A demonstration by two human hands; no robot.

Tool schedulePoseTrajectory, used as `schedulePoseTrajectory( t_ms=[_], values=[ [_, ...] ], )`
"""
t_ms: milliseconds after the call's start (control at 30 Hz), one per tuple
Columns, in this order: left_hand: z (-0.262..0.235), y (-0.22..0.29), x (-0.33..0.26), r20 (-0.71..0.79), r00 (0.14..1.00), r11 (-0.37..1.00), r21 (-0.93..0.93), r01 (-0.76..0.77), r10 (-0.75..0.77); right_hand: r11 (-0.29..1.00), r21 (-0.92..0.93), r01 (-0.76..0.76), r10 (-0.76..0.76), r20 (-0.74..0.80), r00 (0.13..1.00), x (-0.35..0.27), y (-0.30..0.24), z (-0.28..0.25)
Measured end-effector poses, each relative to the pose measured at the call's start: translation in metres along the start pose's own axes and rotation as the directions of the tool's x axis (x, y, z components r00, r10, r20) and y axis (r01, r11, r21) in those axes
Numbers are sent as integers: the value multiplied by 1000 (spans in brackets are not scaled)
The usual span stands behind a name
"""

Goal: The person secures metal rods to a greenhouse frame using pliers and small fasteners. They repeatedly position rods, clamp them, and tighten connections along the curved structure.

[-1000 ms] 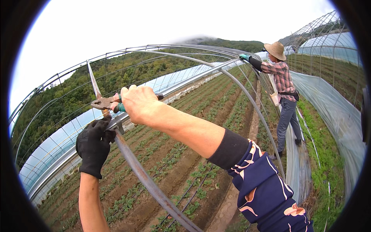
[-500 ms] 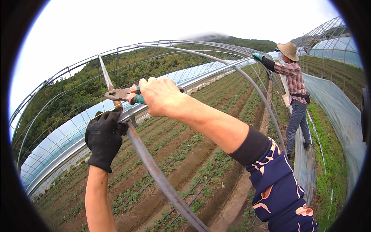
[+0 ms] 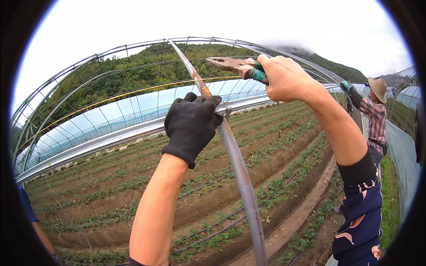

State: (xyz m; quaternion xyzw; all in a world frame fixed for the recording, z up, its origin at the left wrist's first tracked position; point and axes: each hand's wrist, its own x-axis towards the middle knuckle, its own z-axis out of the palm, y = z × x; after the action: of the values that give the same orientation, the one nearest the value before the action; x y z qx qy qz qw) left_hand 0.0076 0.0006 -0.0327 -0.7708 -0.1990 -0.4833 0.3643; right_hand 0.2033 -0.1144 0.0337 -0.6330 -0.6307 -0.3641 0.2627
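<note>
My left hand point(image 3: 191, 126), in a black work glove, is closed around a metal hoop pipe point(image 3: 243, 177) where it crosses a long silver rail point(image 3: 120, 136). A small metal clip point(image 3: 225, 109) shows at this crossing, beside the glove; the fingertips are partly hidden. Up and to the right, my bare right hand point(image 3: 288, 80) grips a pair of pliers point(image 3: 226, 63) by its teal handles. The rusty jaws point left and stay apart from the pipe. Above the glove, the upper pipe is rusty with a yellowish patch.
A co-worker in a straw hat point(image 3: 377, 88) and plaid shirt stands at the right, one gloved hand raised to the frame. Another person's blue sleeve point(image 3: 27, 204) shows at the left edge. Planted rows point(image 3: 146, 195) with black hoses run below. Plastic-covered tunnels point(image 3: 88, 126) stand behind.
The pliers have moved up and right, away from the crossing beside my left hand. The view has turned left, so the co-worker is farther right and a blue sleeve has appeared.
</note>
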Motion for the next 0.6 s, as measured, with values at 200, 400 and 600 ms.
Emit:
schedulePoseTrajectory(
  t_ms=[200, 400, 600],
  values=[
    [-9, 3, 5, 86, 973, 974, -54, 219, -214, 991, 74, -112, 109, 53, 993, -7, 2, -14],
    [-10, 4, 11, 154, 948, 950, -100, 295, -278, 991, -48, -128, 136, 259, 956, -20, -4, -3],
    [-10, 7, 12, 172, 949, 955, -87, 283, -265, 995, 48, -82, 68, 246, 967, -25, 6, 26]
  ],
)
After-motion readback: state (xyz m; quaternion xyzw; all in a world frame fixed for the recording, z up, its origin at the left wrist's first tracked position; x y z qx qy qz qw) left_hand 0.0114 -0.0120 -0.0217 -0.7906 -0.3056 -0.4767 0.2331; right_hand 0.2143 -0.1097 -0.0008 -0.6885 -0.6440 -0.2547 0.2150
